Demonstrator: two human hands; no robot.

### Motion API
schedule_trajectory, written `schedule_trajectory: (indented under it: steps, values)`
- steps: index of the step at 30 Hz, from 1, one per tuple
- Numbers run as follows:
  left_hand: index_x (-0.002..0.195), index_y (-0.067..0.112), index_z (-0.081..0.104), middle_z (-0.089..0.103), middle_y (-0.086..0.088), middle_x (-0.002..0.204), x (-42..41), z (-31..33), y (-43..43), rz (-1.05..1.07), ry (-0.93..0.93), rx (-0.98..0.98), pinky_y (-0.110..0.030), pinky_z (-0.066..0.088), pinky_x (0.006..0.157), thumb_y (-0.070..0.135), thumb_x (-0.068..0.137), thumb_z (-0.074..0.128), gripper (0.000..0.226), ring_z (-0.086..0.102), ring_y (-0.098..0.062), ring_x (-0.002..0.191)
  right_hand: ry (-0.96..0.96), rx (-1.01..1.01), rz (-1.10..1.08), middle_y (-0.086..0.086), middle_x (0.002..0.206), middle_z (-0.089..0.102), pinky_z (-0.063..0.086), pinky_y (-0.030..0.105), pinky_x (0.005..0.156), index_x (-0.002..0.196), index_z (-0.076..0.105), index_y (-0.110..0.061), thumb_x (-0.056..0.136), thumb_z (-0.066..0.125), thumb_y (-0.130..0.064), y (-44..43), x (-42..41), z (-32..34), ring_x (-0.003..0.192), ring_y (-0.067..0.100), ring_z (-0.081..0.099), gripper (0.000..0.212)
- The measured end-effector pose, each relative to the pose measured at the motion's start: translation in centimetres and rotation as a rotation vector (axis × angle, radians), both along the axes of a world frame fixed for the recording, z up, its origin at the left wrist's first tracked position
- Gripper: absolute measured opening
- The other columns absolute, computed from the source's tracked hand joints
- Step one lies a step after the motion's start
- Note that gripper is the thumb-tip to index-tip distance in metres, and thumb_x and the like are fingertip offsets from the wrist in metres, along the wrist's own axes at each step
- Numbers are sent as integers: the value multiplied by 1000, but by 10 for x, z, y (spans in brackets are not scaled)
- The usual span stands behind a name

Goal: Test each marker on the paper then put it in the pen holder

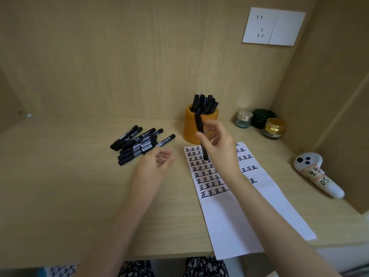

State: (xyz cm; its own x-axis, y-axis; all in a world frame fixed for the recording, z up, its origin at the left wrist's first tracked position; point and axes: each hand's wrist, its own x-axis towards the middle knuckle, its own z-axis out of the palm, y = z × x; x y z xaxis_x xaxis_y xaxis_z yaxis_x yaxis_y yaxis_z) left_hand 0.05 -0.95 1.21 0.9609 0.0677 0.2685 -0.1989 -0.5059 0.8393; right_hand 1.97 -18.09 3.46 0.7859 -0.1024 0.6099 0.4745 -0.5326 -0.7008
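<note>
- Marker (199, 126) in the right hand (219, 150) stands nearly upright, its upper end raised in front of the pen holder (188, 128) and its lower end hanging above the far rows of the paper (239, 216). That pose suits a drop into the holder more than writing. The marker is blurred, so whether it is capped cannot be told.
- The right fingers (201, 136) are clamped on the marker at about mid-length, with barrel showing both above and below the grip. That leaves the upper end free to lead into the cup.
- The pen holder sits at the far edge of the tabletop (79, 196), just beyond the paper, and already carries a bunch of stored markers (205, 103). The new one will have to find a gap among them.
- The loose markers (137, 144) lie in a heap to the left, within easy reach of the left hand (157, 162).
- The left fingers (164, 155) are loosely curled and hold nothing. They hover just near and right of the heap, likely ready for the next pick.
- The paper lies lengthwise under the right arm, its far half filled with test marks.
</note>
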Motion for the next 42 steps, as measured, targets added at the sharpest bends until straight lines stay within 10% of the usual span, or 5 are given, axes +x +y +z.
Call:
schedule_trajectory:
  steps: [5,18,26,35,42]
  values:
    - [104,13,66,64,-1,100,35,-17,15,117,-87,250,-32,49,85,10,87,61,18,57,-18,99,-105,23,-39,-12,85,51,48,13,69,150,26,-23,96,55,-15,-1,40,27,72,3,54,62]
    - [121,5,58,58,-14,118,65,-33,21,180,-100,538,-39,43,93,10,88,60,34,49,-29,109,-234,108,-143,-9,83,50,48,11,68,142,37,-18,96,53,-8,-9,100,52,73,4,56,50]
    - [119,6,59,56,-11,116,67,-37,18,143,-61,452,-39,48,89,13,89,61,31,54,-27,109,-90,-89,-214,6,97,66,55,35,73,133,50,-16,97,54,-19,-13,106,31,81,16,63,36]
    - [120,5,58,57,-11,116,62,-35,20,152,-68,371,-35,46,92,9,91,56,29,53,-25,109,30,-370,-314,12,124,39,49,36,86,143,44,-17,97,53,-23,-19,108,19,114,22,43,47]
    - [115,13,60,63,-3,108,42,-22,17,116,44,-40,-18,42,80,11,92,55,23,59,-12,89,47,-44,-228,2,109,49,42,23,78,140,42,-19,98,50,-30,-10,67,10,94,8,48,44]
